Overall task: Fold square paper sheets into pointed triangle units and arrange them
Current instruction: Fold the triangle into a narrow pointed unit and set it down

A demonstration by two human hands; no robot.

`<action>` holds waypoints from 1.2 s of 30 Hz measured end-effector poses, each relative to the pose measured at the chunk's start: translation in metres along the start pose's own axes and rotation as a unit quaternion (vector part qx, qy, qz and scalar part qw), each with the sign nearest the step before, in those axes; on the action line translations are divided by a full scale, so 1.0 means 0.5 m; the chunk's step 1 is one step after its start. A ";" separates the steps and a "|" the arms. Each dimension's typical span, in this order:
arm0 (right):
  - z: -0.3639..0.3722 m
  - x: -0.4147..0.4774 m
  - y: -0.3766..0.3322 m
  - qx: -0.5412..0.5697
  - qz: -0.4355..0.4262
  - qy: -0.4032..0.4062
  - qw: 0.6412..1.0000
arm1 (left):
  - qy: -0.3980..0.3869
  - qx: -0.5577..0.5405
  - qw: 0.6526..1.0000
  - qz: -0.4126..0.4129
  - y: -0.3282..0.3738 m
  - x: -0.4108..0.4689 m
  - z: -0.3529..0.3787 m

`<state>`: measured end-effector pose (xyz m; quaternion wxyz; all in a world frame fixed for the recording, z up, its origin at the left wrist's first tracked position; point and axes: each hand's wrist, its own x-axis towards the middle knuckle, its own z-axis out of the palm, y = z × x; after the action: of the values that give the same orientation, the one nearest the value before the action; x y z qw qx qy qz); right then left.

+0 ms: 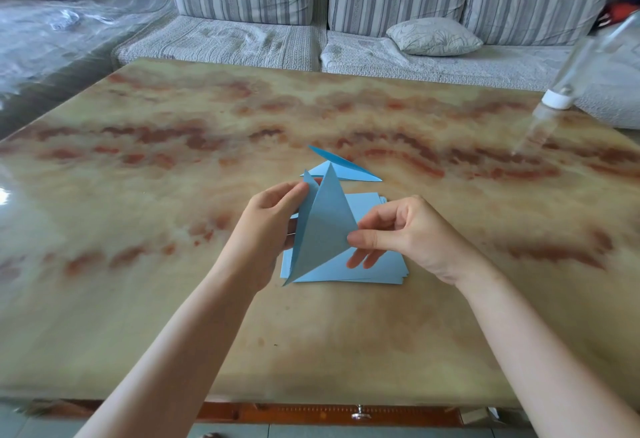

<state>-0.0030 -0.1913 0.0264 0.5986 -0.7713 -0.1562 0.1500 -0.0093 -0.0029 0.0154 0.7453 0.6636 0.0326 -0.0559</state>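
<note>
While both hands pinch one blue sheet (323,226) above the paper stack (375,269), left hand (268,226) at nine o'clock, right hand (405,233) at three, a fold is mid-way; next likely needs flattening the crease. Finished triangles (341,165) lie at twelve.

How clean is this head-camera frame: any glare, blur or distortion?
Head view: the folded blue paper triangle and both hands are sharp; a window glare patch sits on the glossy marbled table at its left edge; the clear bottle at upper right is smeared; wide-angle bowing bends the table edges.
</note>
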 end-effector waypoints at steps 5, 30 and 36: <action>0.000 -0.001 0.001 -0.003 0.017 0.001 1.000 | -0.037 -0.020 0.999 0.003 0.014 -0.011 0.004; 0.025 0.012 -0.004 0.072 -0.015 0.146 0.987 | -0.010 -0.096 0.992 0.081 0.006 -0.013 0.014; 0.020 0.009 -0.007 0.047 -0.030 0.146 0.988 | 0.000 -0.086 0.992 0.096 0.010 -0.013 0.011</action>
<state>-0.0032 -0.1798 0.0273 0.6546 -0.7510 -0.0830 0.0251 -0.0152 -0.0073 0.0217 0.8013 0.5973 -0.0273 0.0190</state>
